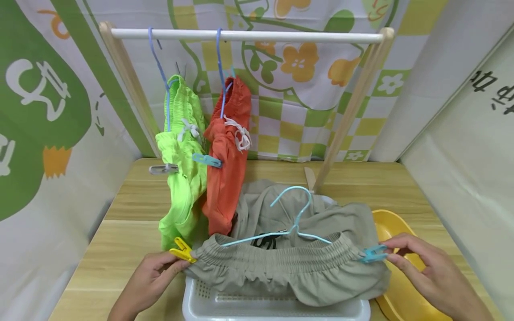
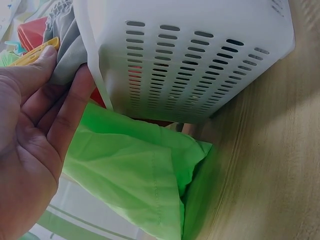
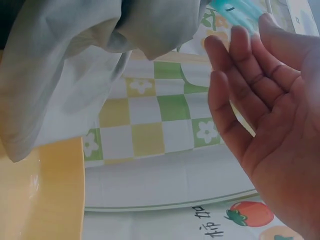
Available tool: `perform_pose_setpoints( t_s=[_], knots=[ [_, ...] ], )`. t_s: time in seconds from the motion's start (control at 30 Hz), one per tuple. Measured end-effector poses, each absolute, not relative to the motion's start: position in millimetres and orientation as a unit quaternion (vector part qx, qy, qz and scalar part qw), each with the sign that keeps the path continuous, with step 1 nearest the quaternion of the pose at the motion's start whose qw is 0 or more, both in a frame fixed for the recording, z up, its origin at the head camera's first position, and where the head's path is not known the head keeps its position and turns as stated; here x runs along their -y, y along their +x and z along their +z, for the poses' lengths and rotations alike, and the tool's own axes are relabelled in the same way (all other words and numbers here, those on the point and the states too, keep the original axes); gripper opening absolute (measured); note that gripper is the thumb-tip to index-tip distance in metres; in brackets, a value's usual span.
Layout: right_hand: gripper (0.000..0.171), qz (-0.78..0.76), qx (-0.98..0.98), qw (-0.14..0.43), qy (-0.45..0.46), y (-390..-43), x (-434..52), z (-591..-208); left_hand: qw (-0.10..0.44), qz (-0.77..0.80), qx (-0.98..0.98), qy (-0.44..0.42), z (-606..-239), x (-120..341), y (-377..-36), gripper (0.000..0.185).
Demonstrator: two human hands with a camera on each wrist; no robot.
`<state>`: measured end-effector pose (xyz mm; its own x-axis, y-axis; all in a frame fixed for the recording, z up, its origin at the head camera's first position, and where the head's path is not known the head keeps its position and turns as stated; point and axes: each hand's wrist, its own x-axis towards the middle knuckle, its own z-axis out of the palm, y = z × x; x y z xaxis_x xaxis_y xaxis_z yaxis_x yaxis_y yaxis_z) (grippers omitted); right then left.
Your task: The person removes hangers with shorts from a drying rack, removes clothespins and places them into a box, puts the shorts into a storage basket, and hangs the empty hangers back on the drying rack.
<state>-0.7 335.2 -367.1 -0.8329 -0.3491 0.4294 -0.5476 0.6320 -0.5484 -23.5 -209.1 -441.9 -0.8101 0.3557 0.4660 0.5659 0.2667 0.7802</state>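
My left hand (image 1: 146, 278) pinches a yellow peg (image 1: 182, 250), my right hand (image 1: 429, 272) a blue peg (image 1: 374, 254), grey shorts (image 1: 289, 267) stretched between my fingertips.

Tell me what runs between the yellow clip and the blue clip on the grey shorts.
In the head view, the grey shorts' elastic waistband stretches from the yellow clip at the left hand to the blue clip at the right hand, with the light-blue hanger threaded inside it.
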Motion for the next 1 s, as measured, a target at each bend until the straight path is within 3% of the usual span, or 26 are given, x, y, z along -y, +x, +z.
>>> perform_pose_setpoints(
  t_s=[0.2, 0.6, 1.0],
  knots=[
    [0.042, 0.364, 0.881, 0.174, 0.249, -0.1, -341.7, -368.5, 0.090, -0.534, 0.792, -0.282, -440.1, 208.1, -22.4, 0.034],
    [0.037, 0.329, 0.916, 0.170, 0.152, 9.0, -372.1, -378.3, 0.083, -0.536, 0.800, -0.257, -440.5, 207.3, -18.5, 0.031],
    [0.026, 0.277, 0.956, 0.067, 0.073, 12.2, -393.3, -402.8, 0.087, -0.534, 0.801, -0.258, -440.3, 206.8, -18.9, 0.031]
  ],
)
